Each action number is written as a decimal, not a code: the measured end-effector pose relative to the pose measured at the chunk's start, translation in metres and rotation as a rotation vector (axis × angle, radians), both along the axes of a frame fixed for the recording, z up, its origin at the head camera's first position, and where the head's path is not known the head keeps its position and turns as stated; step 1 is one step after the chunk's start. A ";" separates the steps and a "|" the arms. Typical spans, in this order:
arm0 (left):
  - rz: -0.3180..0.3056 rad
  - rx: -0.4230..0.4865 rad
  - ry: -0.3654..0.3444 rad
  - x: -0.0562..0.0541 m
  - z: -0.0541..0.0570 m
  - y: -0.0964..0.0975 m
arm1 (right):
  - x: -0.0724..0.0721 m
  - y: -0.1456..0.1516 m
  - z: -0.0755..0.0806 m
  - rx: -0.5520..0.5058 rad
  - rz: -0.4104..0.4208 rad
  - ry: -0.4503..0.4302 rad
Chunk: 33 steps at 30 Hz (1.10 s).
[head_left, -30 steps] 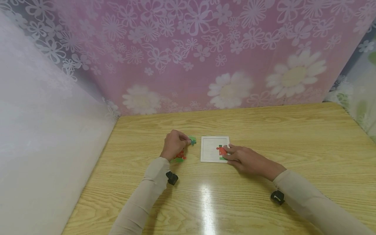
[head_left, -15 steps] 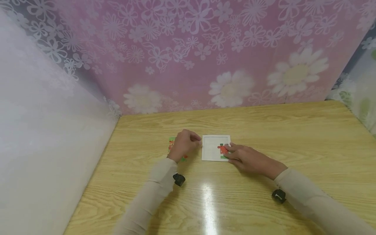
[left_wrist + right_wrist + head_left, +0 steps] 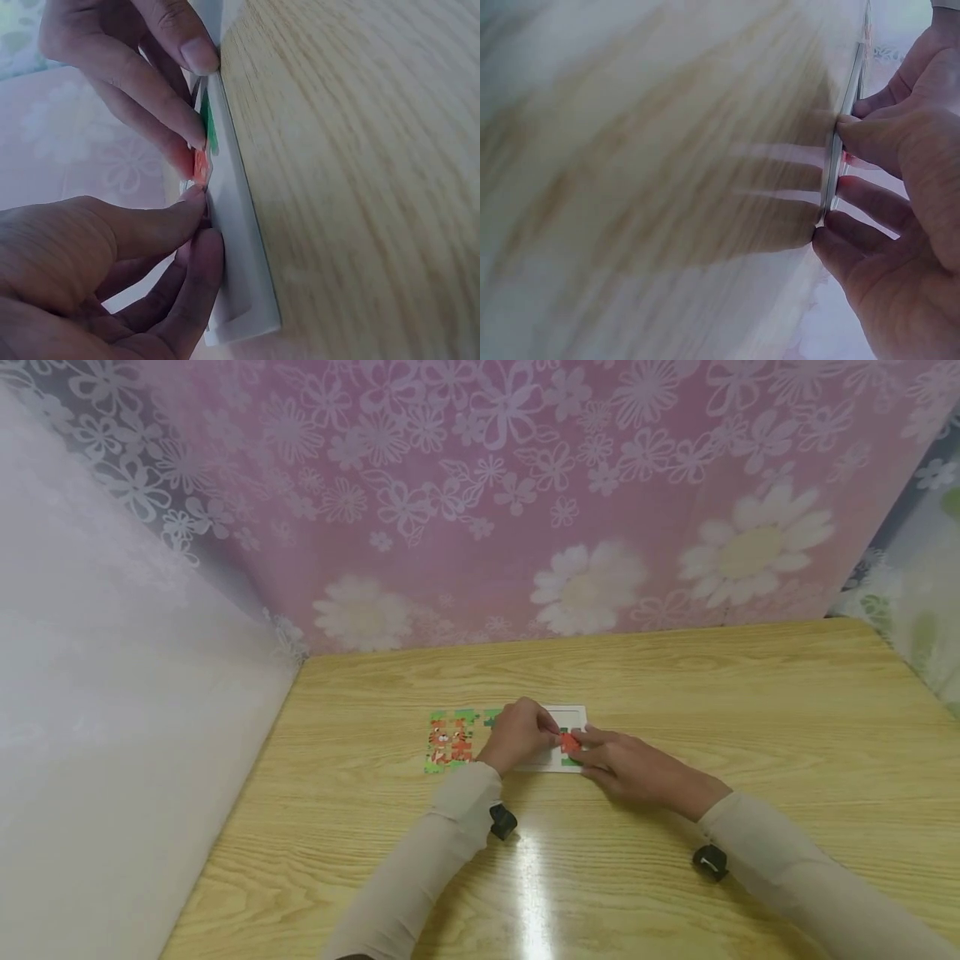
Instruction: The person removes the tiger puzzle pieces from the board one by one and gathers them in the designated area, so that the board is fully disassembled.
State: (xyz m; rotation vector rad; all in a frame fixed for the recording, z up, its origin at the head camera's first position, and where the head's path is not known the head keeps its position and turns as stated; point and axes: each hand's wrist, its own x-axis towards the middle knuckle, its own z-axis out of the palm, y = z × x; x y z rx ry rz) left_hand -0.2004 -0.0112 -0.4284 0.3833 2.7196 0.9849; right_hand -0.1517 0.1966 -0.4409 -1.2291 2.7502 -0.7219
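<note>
A white puzzle tray [image 3: 550,769] lies on the wooden table. At its right side are red and green jigsaw pieces [image 3: 567,742]. My right hand [image 3: 630,766] rests over that side with fairly straight fingers, two fingertips on the pieces and the thumb [image 3: 199,55] at the rim. My left hand [image 3: 519,735] is above the tray, thumb and forefinger pinching a small puzzle piece right beside the red one. The fingers hide most of that piece. Left of the tray lie several jigsaw pieces [image 3: 448,741] with an orange animal picture, partly joined in rows.
A green piece [image 3: 491,714] lies between the animal pieces and the tray, partly behind the left hand. The wooden tabletop [image 3: 675,693] runs back to a pink flowered cloth [image 3: 480,568]. A pale wall [image 3: 112,693] stands along the left.
My left hand has moved right from the loose pieces to over the tray with a puzzle piece, uncovering the animal pieces. The right hand has stayed on the tray.
</note>
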 end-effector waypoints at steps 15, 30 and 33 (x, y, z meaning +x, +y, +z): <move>0.044 0.000 -0.031 0.000 0.002 0.003 | 0.005 0.007 -0.004 0.003 -0.026 0.064; 0.051 0.031 -0.055 -0.002 -0.002 0.002 | 0.012 0.010 -0.001 0.063 -0.003 0.117; 0.048 0.028 -0.052 -0.002 -0.002 0.002 | 0.012 0.009 -0.001 0.064 -0.008 0.116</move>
